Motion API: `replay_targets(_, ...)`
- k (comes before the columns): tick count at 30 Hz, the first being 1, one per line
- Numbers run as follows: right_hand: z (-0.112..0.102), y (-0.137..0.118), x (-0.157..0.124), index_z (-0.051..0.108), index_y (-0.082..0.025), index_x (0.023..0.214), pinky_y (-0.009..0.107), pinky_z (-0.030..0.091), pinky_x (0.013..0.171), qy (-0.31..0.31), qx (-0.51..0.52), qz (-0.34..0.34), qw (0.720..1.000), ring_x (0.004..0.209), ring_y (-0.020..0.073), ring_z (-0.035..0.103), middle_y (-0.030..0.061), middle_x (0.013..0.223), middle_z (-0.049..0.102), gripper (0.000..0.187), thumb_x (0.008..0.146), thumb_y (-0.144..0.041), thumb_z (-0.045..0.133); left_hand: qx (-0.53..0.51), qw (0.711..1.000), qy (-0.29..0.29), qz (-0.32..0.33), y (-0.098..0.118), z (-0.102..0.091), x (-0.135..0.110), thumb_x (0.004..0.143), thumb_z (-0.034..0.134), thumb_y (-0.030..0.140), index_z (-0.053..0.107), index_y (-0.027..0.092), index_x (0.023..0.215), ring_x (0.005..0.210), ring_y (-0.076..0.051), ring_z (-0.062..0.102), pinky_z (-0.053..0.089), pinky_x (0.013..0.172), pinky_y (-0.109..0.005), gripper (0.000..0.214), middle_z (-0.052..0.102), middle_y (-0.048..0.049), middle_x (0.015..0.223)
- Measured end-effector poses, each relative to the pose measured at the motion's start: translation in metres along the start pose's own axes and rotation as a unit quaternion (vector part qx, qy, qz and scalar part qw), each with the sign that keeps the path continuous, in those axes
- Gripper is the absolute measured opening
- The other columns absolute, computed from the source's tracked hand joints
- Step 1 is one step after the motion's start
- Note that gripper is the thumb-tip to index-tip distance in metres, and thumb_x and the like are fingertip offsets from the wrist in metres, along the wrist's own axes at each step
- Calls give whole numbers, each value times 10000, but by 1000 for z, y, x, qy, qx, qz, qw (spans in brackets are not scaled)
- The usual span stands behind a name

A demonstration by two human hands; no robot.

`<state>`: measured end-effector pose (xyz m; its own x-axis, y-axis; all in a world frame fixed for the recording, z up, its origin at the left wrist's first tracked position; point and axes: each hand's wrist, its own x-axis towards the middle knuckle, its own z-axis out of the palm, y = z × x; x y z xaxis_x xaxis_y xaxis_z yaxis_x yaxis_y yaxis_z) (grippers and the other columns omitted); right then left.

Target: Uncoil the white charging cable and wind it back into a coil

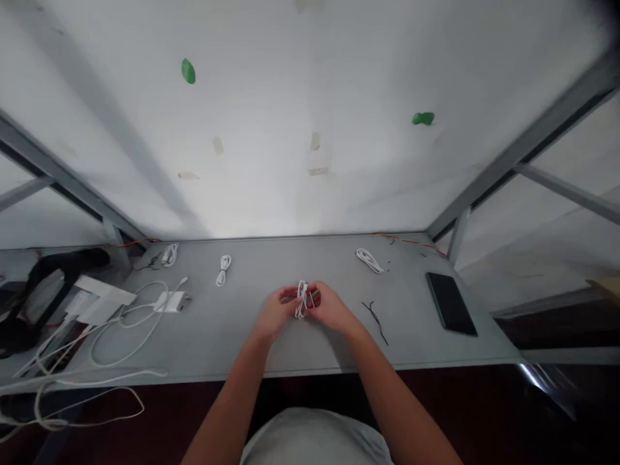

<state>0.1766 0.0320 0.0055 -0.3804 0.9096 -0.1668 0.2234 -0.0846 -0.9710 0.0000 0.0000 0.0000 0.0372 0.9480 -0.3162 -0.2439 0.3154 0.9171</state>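
Both my hands meet over the middle of the grey table [242, 336]. My left hand [275, 314] and my right hand [330, 307] are closed on a small coiled white cable [303, 299] held between them, just above the tabletop. A dark strand shows across the coil between my fingers. The fingers hide the coil's lower part.
Three bundled white cables lie at the back: [169, 254], [223, 269], [369, 260]. A white charger [170, 301] with loose white cord [116, 336] sprawls at the left. A black phone [451, 303] lies at the right, thin black ties [375, 318] beside it. White wall behind.
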Motion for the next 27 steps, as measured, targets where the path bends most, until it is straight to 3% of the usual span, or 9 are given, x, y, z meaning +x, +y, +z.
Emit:
replay_targets(3, 4, -3, -1, 626, -201, 1001, 324, 504, 707, 27, -73, -30, 997, 781, 203, 656, 56, 912, 717, 329, 702, -166, 759, 44, 999, 19, 16, -2, 4, 2, 714, 905, 383, 694, 155, 1094, 899, -227, 714, 553, 752, -323, 491, 743, -141, 1104)
replay_targets(6, 6, -7, -1, 629, -201, 1007, 326, 501, 726, 30, -93, -31, 995, 812, 210, 657, 63, 941, 719, 323, 710, -139, 739, 35, 999, 37, 14, -3, 5, 5, 780, 840, 493, 677, 152, 1050, 860, -212, 705, 558, 725, -324, 464, 733, -139, 1082)
replay_targets(11, 2, -11, -2, 632, -197, 1027, 310, 505, 717, 13, -53, 0, 998, 801, 198, 666, 68, 941, 733, 316, 738, -126, 736, 19, 1000, 10, 9, 4, 3, 6, 768, 846, 507, 686, 148, 1037, 894, -234, 716, 571, 769, -356, 476, 735, -146, 1099)
replay_targets(19, 1, -3, 4, 626, -218, 959, 314, 521, 674, 38, 36, 35, 998, 735, 198, 671, 49, 857, 728, 169, 809, -172, 690, 63, 997, -41, 30, 10, -1, 0, 768, 829, 416, 751, 174, 1150, 917, -246, 732, 538, 849, -364, 459, 794, -120, 1068)
replay_targets(27, 0, 1, 6, 608, -210, 990, 327, 543, 699, 21, 81, 47, 995, 750, 197, 687, 69, 920, 722, 157, 845, -154, 593, 65, 997, -33, 10, 11, -2, -2, 757, 842, 379, 742, 178, 1165, 914, -239, 728, 532, 798, -341, 466, 774, -128, 1135)
